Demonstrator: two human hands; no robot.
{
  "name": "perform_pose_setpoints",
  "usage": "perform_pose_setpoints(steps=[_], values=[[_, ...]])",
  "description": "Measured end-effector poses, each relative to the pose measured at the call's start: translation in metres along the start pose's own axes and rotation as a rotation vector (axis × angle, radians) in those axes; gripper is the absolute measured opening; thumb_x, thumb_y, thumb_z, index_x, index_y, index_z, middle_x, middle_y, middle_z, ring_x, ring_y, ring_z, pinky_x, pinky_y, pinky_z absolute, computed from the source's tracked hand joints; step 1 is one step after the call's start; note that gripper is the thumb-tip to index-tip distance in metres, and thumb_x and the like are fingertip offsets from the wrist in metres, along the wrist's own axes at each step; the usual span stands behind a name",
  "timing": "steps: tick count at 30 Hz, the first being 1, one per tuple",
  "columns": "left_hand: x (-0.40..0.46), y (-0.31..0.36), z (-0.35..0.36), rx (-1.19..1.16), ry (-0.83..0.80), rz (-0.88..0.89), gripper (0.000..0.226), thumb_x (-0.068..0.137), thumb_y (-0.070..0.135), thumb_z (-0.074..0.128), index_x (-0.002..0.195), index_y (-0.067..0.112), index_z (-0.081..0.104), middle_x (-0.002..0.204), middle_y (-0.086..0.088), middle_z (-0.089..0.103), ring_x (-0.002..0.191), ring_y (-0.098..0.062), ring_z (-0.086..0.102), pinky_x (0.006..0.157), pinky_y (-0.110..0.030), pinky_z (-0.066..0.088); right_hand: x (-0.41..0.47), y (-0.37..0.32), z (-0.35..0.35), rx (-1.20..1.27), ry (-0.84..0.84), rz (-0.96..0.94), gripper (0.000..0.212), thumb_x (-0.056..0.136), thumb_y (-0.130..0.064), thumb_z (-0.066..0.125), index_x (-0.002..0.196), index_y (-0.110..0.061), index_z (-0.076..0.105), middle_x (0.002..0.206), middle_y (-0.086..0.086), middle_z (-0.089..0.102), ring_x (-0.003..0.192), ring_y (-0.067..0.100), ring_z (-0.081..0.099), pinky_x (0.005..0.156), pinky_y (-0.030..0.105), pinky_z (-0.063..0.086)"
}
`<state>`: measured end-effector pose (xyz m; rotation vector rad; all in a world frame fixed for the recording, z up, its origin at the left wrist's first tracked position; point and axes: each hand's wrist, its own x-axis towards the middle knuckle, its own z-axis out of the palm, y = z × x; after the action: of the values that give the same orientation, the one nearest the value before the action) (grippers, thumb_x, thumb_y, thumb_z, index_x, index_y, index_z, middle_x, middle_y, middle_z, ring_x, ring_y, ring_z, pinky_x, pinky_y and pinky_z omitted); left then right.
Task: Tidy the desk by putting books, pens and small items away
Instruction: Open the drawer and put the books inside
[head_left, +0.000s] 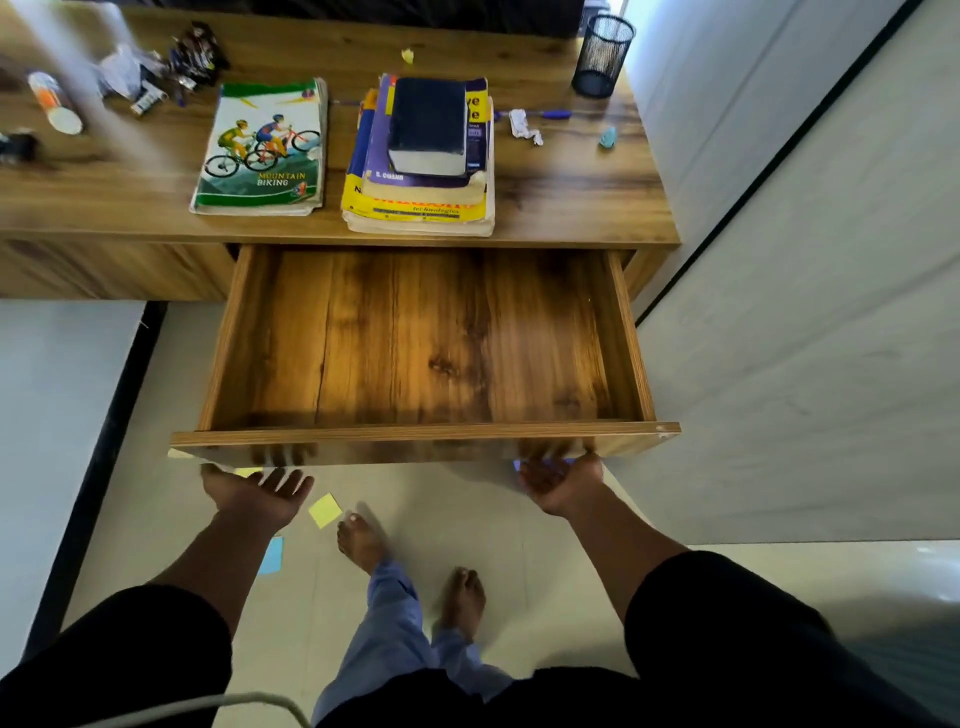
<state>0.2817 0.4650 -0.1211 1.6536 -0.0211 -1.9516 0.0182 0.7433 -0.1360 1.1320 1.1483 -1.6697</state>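
Standing at the front edge of the wooden desk, the person has both hands under the front panel of the wide, shallow wooden drawer, which is pulled far out and shows only bare board inside. The left hand is palm up with fingers spread and loose, just below the panel and gripping nothing. The right hand has its fingers curled up under the panel's lower edge; something small and blue-violet shows at its fingertips, too blurred to name.

On the desk near the front edge lie a thin green-and-white paperback with cyclists on its cover and, just beside it, a stack of yellow and purple softcover books topped by a thick black hardback. A round black mesh pen cup stands at the far right corner; a blue pen and crumpled paper lie near the right edge. A cluttered heap of pens and paper sits toward the far left.

The stack looks heavy and liable to slide apart, so I'd take it from beneath at both short sides. The paperback should be light and floppy, and is best held by its spine.
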Motion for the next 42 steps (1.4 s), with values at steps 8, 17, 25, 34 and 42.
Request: perform_pose_setpoints(steps=[8,17,25,34,42], values=[[-0.023,0.040,0.008,1.049,0.358,1.299,0.060,0.093,0.028,0.061,0.146,0.006,0.043,0.146,-0.023,0.047,0.133,-0.041,0.047,0.110,-0.054,0.040,-0.033,-0.051,-0.014,-0.234,0.347,-0.420,0.043,0.108,-0.039,0.035,0.136,-0.013,0.054,0.140,0.016,0.057,0.122,0.037,0.057,0.100,0.045,0.048],[-0.066,-0.031,0.066,1.900,-0.571,1.417,0.021,0.100,0.037,0.059,0.111,0.027,0.073,0.103,0.007,0.075,0.089,-0.010,0.066,0.078,-0.029,0.053,-0.058,-0.033,0.006,-0.539,0.722,-0.969,0.051,0.104,-0.040,0.038,0.151,-0.022,0.033,0.159,0.017,0.032,0.143,0.039,0.039,0.115,0.058,0.036],[-0.070,-0.047,0.071,2.158,-0.523,1.184,0.045,0.106,0.050,0.036,0.101,0.024,0.071,0.087,0.002,0.068,0.087,-0.019,0.063,0.080,-0.036,0.052,-0.061,-0.003,0.013,-1.340,0.634,-1.136,0.046,0.096,-0.048,0.046,0.131,-0.019,0.053,0.166,0.012,0.021,0.153,0.051,-0.003,0.123,0.064,-0.002],[-0.080,-0.045,0.081,2.233,-0.496,0.992,0.048,0.107,0.050,0.035,0.098,0.018,0.070,0.086,-0.002,0.064,0.090,-0.020,0.059,0.078,-0.034,0.042,-0.062,0.031,0.034,-1.830,0.261,-1.520,0.050,0.099,-0.049,0.029,0.131,-0.020,0.054,0.153,0.011,0.045,0.153,0.037,0.022,0.125,0.059,0.008],[-0.091,-0.045,0.083,2.282,-0.451,0.768,0.043,0.100,0.056,0.044,0.111,0.021,0.066,0.111,-0.007,0.062,0.104,-0.026,0.058,0.088,-0.039,0.051,-0.069,0.048,0.050,-2.093,-0.069,-1.330,0.068,0.096,-0.070,0.018,0.114,-0.025,0.066,0.121,0.007,0.070,0.123,0.030,0.057,0.107,0.051,0.039]])
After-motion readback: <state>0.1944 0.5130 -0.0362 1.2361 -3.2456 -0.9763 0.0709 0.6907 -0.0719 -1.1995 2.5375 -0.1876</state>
